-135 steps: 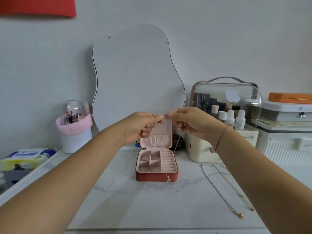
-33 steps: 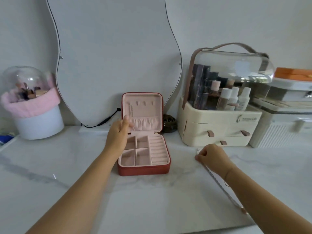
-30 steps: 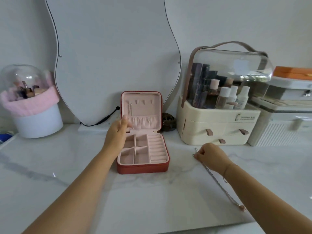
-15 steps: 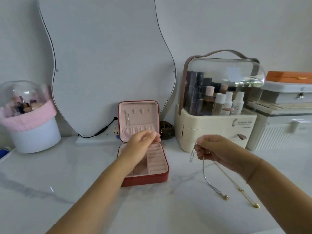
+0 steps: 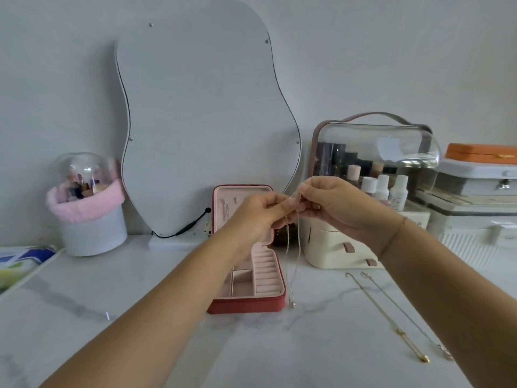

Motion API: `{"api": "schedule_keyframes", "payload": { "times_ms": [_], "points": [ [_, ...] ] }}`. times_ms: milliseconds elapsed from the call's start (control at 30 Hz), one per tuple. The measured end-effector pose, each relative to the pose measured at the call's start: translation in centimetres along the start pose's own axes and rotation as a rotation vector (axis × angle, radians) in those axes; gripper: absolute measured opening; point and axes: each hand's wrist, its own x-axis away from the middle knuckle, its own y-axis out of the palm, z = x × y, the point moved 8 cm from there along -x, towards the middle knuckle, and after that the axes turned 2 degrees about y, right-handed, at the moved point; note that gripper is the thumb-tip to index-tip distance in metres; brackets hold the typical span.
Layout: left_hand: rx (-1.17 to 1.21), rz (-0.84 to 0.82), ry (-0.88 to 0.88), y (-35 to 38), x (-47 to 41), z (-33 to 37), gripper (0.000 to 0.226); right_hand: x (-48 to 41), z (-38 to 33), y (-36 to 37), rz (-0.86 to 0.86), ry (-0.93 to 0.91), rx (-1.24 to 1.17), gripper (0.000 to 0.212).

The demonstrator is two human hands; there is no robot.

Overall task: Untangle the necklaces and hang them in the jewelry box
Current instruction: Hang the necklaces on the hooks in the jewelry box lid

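Marble-veined white table (image 5: 251, 348) fills the lower frame, with its widest bare stretch at lower centre between the two forearms. More bare surface runs left of the jewelry box (image 5: 249, 306) toward the table's left edge at lower left, where a printed packet (image 5: 19, 261) lies.

At frame centre the left hand (image 5: 258, 217) and right hand (image 5: 333, 205) meet, fingertips of both pinching the top of a thin necklace (image 5: 293, 256). It hangs straight down in the narrow gap between the box's right wall and the cream cosmetic organiser (image 5: 330, 250). Its pendant is low by the box's front corner; whether it touches the table I cannot tell.

The red box lies open with its lid upright behind the left hand, and a hung chain (image 5: 226, 212) shows inside the lid. Two loose necklaces (image 5: 375, 302) lie side by side at lower right, near the right forearm.

A wavy mirror (image 5: 207, 121) leans at the wall behind. A pink-rimmed brush tub (image 5: 92, 231) stands at left, well apart.
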Motion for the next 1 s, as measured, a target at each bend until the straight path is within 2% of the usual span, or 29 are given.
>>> {"api": "schedule_keyframes", "payload": {
  "times_ms": [133,333,467,567,633,900,1000],
  "points": [
    [0.107,0.084,-0.016,-2.9,-0.2,2.1,0.015,-1.4,-1.7,1.2,-0.055,-0.023,-0.295,0.027],
    [0.05,0.168,-0.034,-6.3,-1.5,3.7,0.015,-4.0,-2.4,3.3,-0.044,-0.052,-0.464,0.02],
    [-0.117,0.257,-0.042,-8.8,-2.8,2.6,0.015,-6.6,-1.3,3.9,-0.011,-0.048,-0.222,0.015],
    [-0.193,0.33,-0.077,-10.9,-3.6,-0.1,0.016,-9.1,0.7,3.9,0.123,-0.046,0.054,0.005],
    [-0.242,0.371,-0.1,-12.3,-4.1,-2.3,0.016,-10.8,2.7,3.9,0.21,-0.011,0.165,0.007],
    [-0.38,0.667,0.008,-15.4,-6.1,-7.5,0.008,-14.9,7.8,4.4,0.574,-0.108,0.256,0.013],
    [-0.604,0.764,0.063,-15.4,-6.1,-7.0,0.012,-15.3,8.1,4.8,0.651,-0.181,0.394,0.016]
  ]
}}
